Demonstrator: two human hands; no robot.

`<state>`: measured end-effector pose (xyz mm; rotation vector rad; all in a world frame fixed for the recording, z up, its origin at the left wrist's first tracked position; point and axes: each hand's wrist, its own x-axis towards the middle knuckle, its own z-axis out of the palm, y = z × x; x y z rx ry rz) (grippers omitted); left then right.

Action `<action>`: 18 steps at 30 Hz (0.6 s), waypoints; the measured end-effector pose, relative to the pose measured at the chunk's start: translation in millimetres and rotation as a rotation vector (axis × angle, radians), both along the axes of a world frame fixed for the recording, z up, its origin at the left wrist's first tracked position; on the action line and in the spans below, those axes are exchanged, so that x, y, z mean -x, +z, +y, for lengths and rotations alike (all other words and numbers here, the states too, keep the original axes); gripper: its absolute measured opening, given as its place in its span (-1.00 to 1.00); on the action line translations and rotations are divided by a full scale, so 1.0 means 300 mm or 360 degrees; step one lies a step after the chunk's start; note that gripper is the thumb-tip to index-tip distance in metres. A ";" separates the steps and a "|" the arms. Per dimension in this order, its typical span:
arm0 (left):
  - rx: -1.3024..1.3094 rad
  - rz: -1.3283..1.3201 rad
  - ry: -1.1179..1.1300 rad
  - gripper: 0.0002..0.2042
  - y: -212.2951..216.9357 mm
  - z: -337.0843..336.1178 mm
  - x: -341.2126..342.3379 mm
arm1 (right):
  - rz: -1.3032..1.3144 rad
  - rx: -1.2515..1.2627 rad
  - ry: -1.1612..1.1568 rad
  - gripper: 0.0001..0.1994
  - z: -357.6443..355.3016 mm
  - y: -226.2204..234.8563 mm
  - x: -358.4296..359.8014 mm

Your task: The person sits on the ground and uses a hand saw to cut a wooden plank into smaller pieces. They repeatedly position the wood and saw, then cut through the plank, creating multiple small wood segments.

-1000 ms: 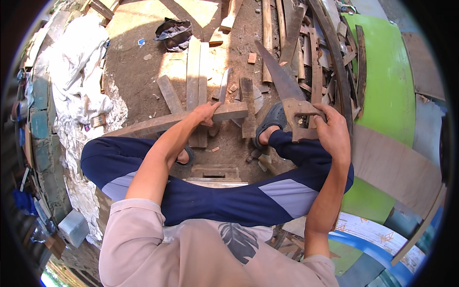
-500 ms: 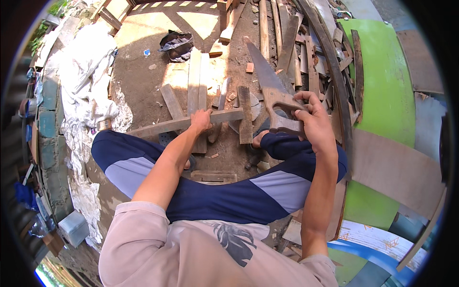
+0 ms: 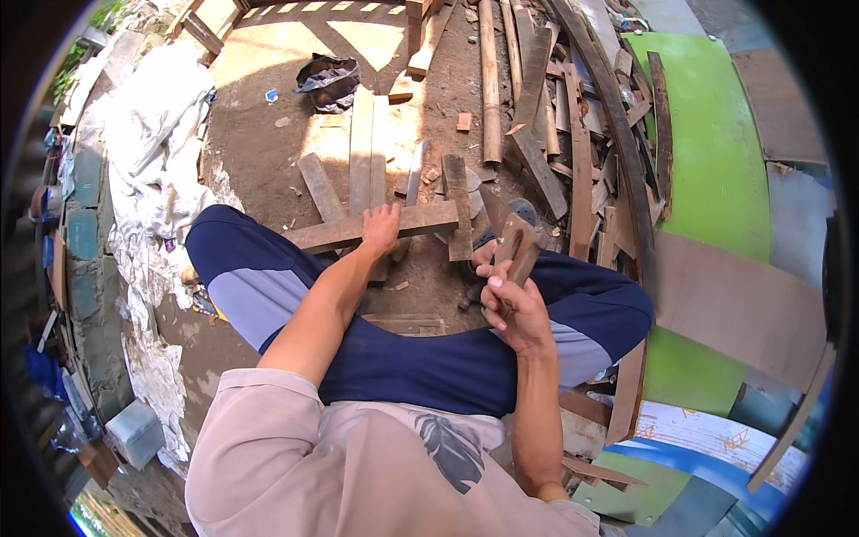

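My left hand is closed over the top of a wooden bar, which lies across from my left knee. At its right end the bar meets a short piece of wood set crosswise, forming a T. I cannot tell whether the two are fastened. My right hand grips the wooden handle of a handsaw in front of my right knee. The saw's blade points away from me and looks strongly foreshortened, lying just right of the crosswise piece. Other boards lie on the ground beyond my left hand.
Scrap wood and poles are heaped at the far right, beside a green panel. A white cloth lies along the left. A dark plastic bag sits farther out, and a low wooden piece rests between my legs.
My right hand has come left and nearer to me, turning the saw from broadside to nearly edge-on. The wooden bar has shifted slightly, and my left hand still holds it.
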<state>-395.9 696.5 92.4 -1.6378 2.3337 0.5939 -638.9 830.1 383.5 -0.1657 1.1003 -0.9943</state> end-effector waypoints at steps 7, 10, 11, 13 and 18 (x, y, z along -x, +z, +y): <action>-0.0376 -0.0017 -0.0071 -0.22 0.026 -0.051 0.019 | 0.0672 0.0201 0.0300 -0.53 0.031 -0.056 -0.037; -0.0538 0.0120 -0.0169 -0.21 0.081 -0.072 0.028 | 0.0886 0.0237 0.0507 -0.51 0.000 0.019 -0.018; -0.0558 0.0189 -0.0193 -0.19 0.090 -0.075 0.033 | 0.0949 0.0241 0.0566 -0.51 -0.012 0.048 -0.005; -0.0770 0.0406 0.0177 -0.23 0.075 -0.102 0.042 | 0.1045 0.0256 0.0642 -0.50 -0.012 0.068 0.050; -0.0598 0.0611 0.0619 -0.44 -0.108 -0.226 0.072 | 0.1151 0.0255 0.0620 -0.46 -0.115 0.113 0.135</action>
